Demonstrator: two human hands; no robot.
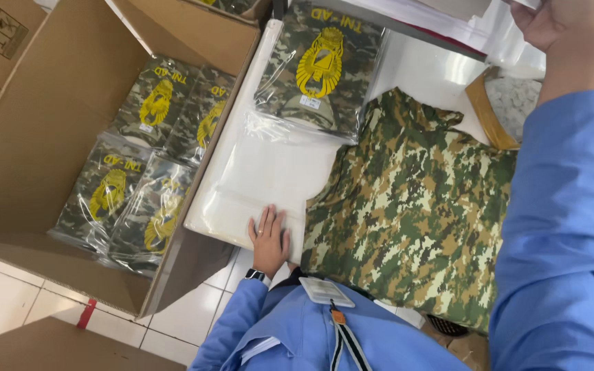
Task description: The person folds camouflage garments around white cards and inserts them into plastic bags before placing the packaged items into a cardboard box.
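Lying just right of the flat-pressed left hand (269, 237), the camouflage garment (414, 206) stretches toward the raised right hand (551, 24), grip unclear.

A single head-worn camera looks steeply down, close over the white table (262, 172). The left hand (269, 237) lies low in the centre; the right hand (562, 27) reaches the top right corner. The open cardboard box (49, 137) fills the left.

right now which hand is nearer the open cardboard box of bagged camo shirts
Left. The left hand lies flat on the white table at its near edge, right beside the cardboard box. The right hand is raised far across the table, past the loose camouflage shirt.
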